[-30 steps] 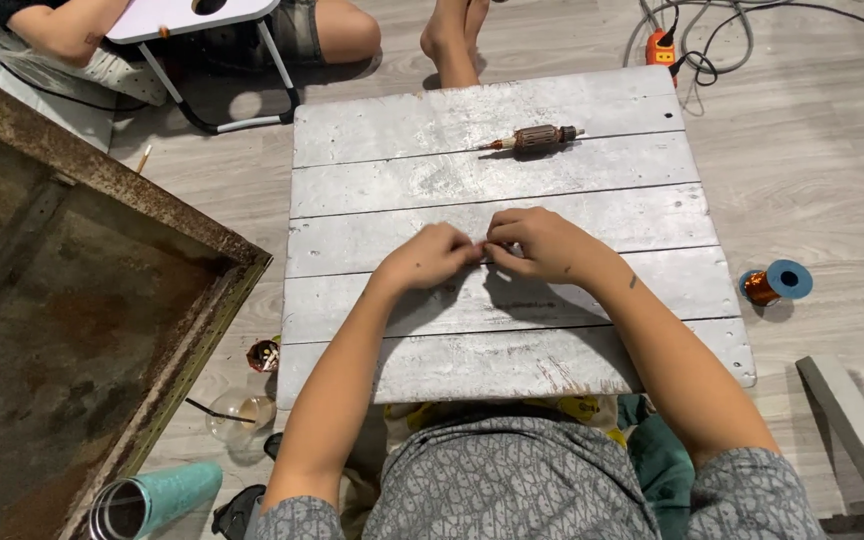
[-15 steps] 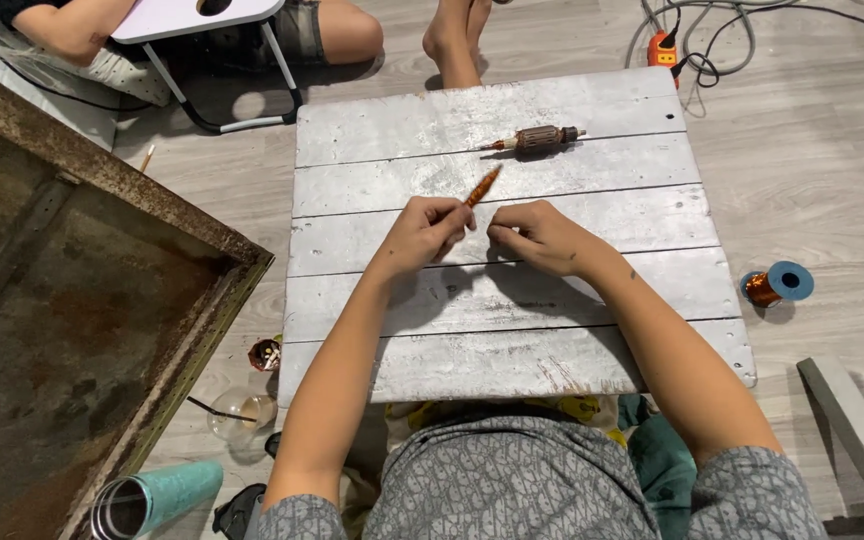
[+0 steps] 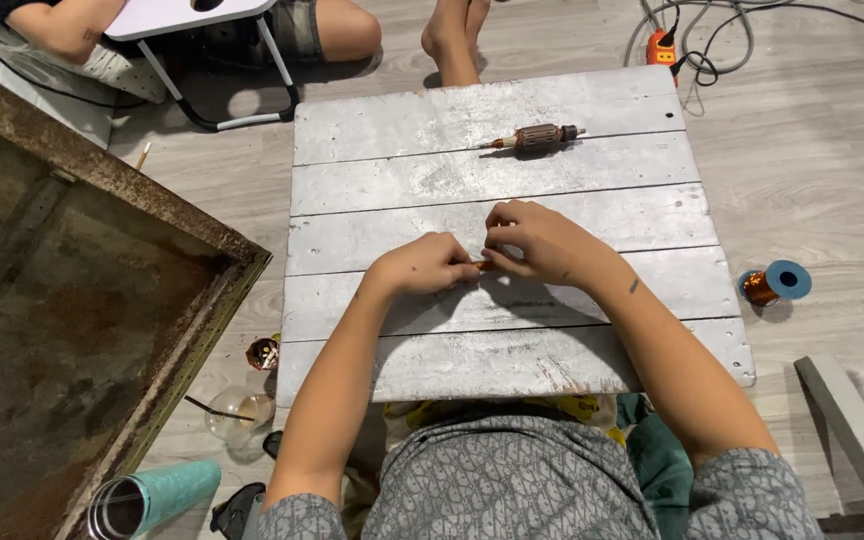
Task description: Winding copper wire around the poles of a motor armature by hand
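At the centre of the frame, both hands meet over the white-painted plank worktop (image 3: 512, 340). The left hand (image 3: 422, 268) and the right hand (image 3: 542, 240) are each pinched shut on a small copper-coloured piece (image 3: 484, 265), of which only a sliver shows between the fingertips; what exactly it is cannot be told. It looks thin, light and easily bent, so a fingertip pinch at each end suits it better than a full grip.

Toward the upper middle of the worktop lies a motor armature (image 3: 537, 136), a ribbed brown cylinder on a metal shaft, well apart from the hands; it looks rigid and heavier. At the right of the frame, a spool of copper wire (image 3: 772, 284) with blue flanges rests on the wooden floor. A rusty metal tray (image 3: 82, 330) fills the left side.
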